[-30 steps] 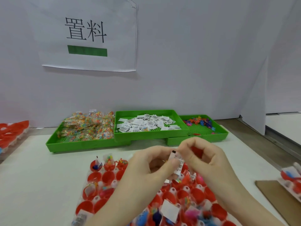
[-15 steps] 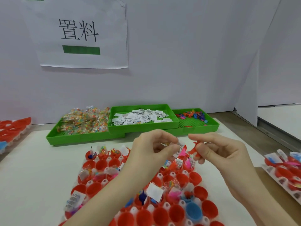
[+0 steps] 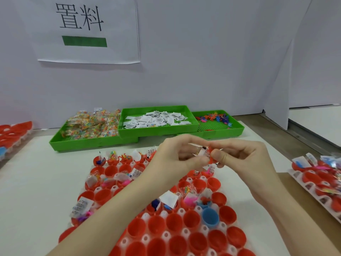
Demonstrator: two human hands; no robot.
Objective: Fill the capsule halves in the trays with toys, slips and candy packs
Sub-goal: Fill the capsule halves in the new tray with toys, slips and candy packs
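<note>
Your left hand (image 3: 177, 154) and right hand (image 3: 239, 156) meet above the far end of the tray of red capsule halves (image 3: 166, 224) in front of you. Your left fingers are curled, pinching a small printed paper slip (image 3: 202, 153). Your right thumb and fingers are pinched on a small red toy (image 3: 211, 157), which touches the slip where your hands come together. Both items are held in the air over the tray, not in any cup.

In the tray, several far and middle cups hold slips, candy packs and toys, while the nearest rows are bare red cups. One blue capsule half (image 3: 210, 217) sits among the red ones.

Beyond your hands three green bins stand side by side against the wall: candy packs (image 3: 92, 124) on the left, slips (image 3: 156, 120) in the middle, coloured toys (image 3: 214, 118) on the right. Another tray (image 3: 313, 183) with filled cups lies at your right, and a further one (image 3: 13, 133) at your far left
</note>
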